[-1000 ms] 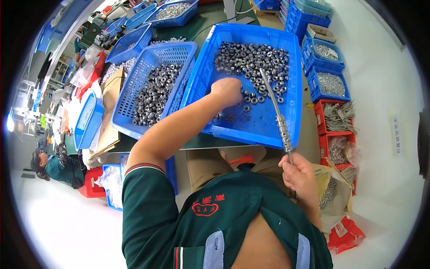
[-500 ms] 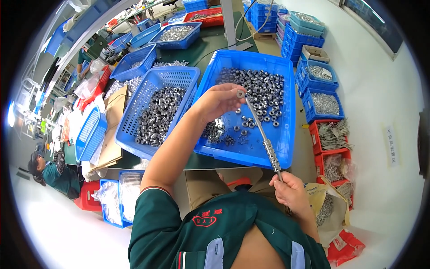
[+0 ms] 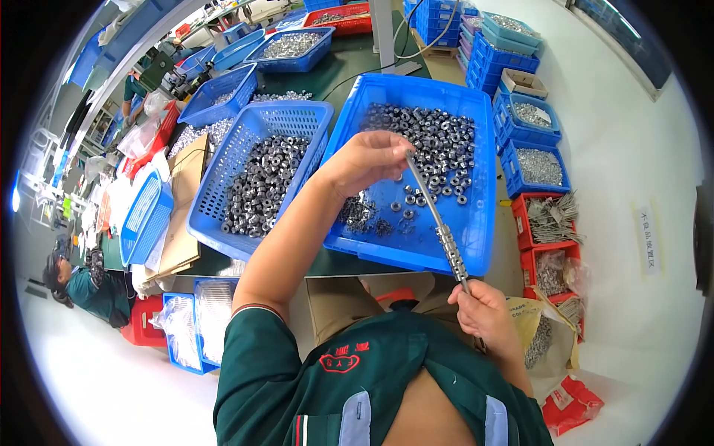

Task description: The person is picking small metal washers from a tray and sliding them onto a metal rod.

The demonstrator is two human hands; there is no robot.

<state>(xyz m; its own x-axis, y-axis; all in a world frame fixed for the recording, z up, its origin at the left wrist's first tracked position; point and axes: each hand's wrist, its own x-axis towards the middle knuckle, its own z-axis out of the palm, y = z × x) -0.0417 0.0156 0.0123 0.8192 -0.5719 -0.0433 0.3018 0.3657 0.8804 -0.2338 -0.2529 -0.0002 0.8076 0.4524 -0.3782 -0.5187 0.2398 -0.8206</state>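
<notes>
My right hand [image 3: 483, 311] is closed round the lower end of a long thin metal rod [image 3: 424, 182], which slants up and left over a solid blue tray [image 3: 357, 249]. Several metal rings [image 3: 451, 253] are threaded on the rod's lower part, just above that hand. At the rod's upper tip, thumb and fingers of my left hand [image 3: 364, 160] pinch a small metal ring [image 3: 409, 154]; whether it is round the tip or only against it I cannot tell. Under my hands the tray holds many loose metal rings [image 3: 442, 137] and a pile of smaller dark pieces [image 3: 357, 214].
Left of the tray, a perforated blue basket [image 3: 204, 223] holds more rings. Flat cardboard [image 3: 186, 215] lies beside it. Stacked bins of parts [image 3: 537, 169] line the right wall. A co-worker [image 3: 85, 286] sits at the far left.
The ring in my left hand has come to the rod's tip, its open face now turned away. My left hand has shifted slightly right; my right hand keeps its hold on the rod.
</notes>
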